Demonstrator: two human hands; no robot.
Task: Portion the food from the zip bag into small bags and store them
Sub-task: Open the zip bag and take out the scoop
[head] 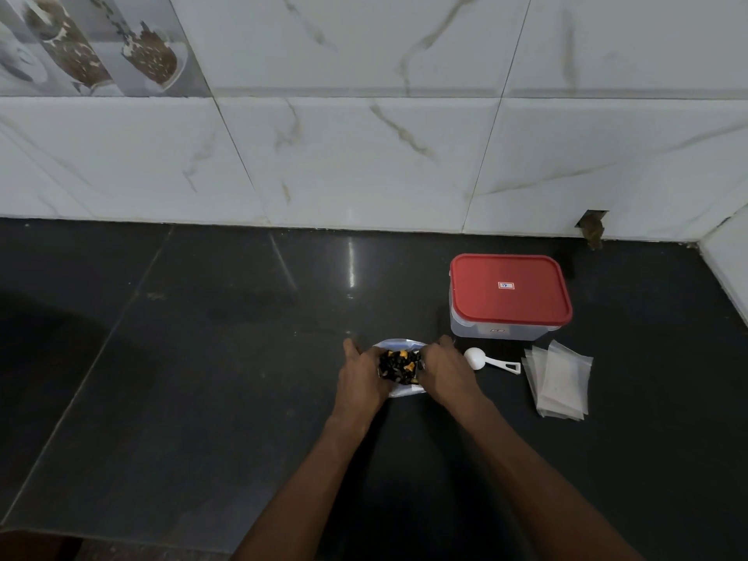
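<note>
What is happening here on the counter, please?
A person holds the zip bag on the dark counter, the left grip on its left side and the right grip on its right side. Dark and orange food shows between them. The white scoop lies untouched just right of the bag, beside a stack of small bags that look empty. Behind these stands a container with its red lid on.

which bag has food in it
The zip bag held by the left hand and right hand, with dark and orange pieces; the small bags beside the scoop look empty.
</note>
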